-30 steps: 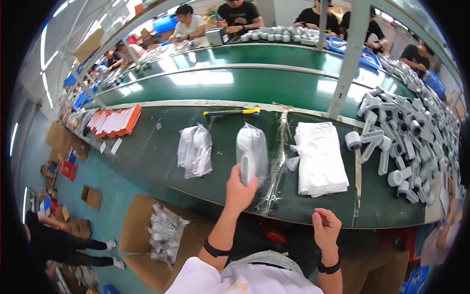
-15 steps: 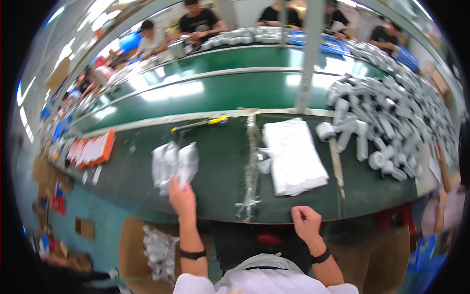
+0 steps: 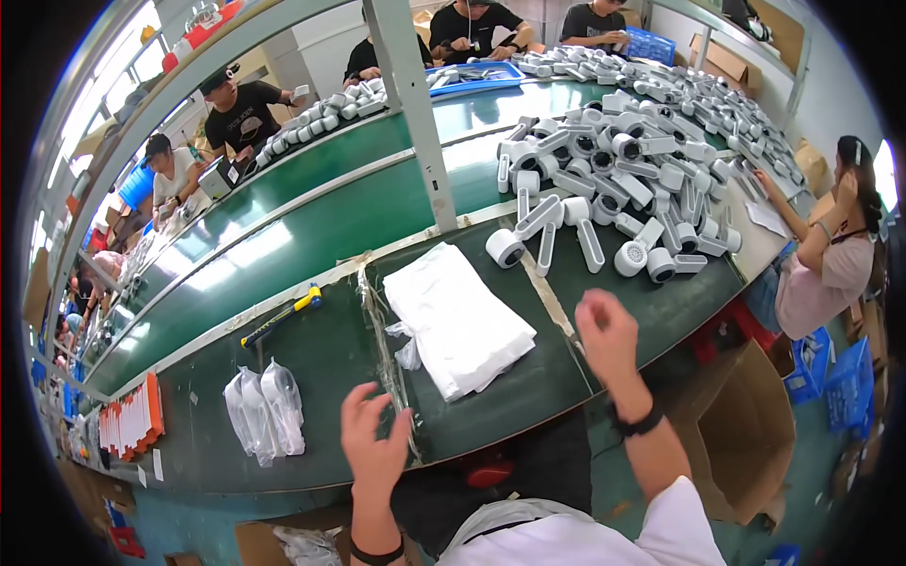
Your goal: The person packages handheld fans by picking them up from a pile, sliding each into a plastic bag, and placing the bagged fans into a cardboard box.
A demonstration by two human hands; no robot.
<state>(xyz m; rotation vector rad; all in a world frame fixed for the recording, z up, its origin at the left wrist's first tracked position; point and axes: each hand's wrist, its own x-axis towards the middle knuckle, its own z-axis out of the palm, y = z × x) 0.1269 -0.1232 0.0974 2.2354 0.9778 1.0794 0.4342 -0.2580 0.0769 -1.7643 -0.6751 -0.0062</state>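
My left hand is raised over the table's near edge, fingers apart and holding nothing. Left of it lie several white devices in clear plastic bags, side by side. My right hand reaches out over the dark green tabletop, its fingers loosely curled and nothing visible in them. Between the hands and farther back rests a stack of white plastic bags. Beyond my right hand is a large pile of light-grey handheld devices with round heads and straight handles; the nearest ones lie a short way from my fingers.
A yellow-and-dark hammer-like tool lies at the back left, with an orange box of white cards at far left. A metal post rises behind the table. An open carton stands at right. Co-workers sit across and at right.
My view has swung to the right. My left hand has let go of the bagged devices and drawn away from them; my right hand has moved forward toward the device pile.
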